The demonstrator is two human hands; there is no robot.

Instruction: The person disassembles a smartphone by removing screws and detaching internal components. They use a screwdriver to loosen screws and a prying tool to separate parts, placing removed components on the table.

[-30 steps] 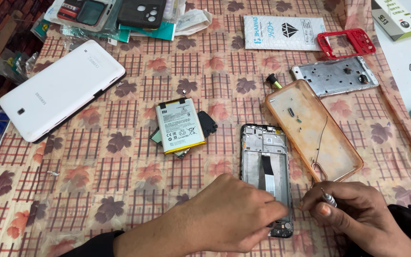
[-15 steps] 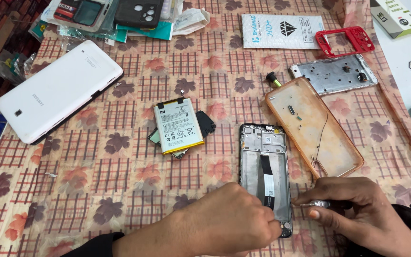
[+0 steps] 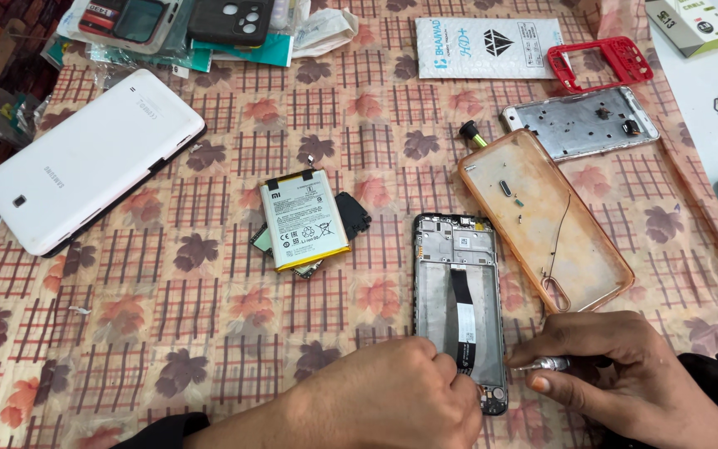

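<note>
- One head-worn camera looks steeply down at a patterned tablecloth (image 3: 209, 333), from close range.
- Both hands enter at the bottom edge, nearest the viewer.
- No second view.

Leaf-patterned checked tablecloth (image 3: 209, 333), white tablet (image 3: 85, 158), battery (image 3: 302, 218), opened phone frame (image 3: 459, 283), orange case (image 3: 542, 216), metal plate (image 3: 579, 122)

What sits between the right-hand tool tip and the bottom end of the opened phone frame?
Nothing visible. The right hand holds a small metal tool pointing at the lower edge of the phone frame, with only bare tablecloth between. The left hand covers the frame's lower left corner.
</note>
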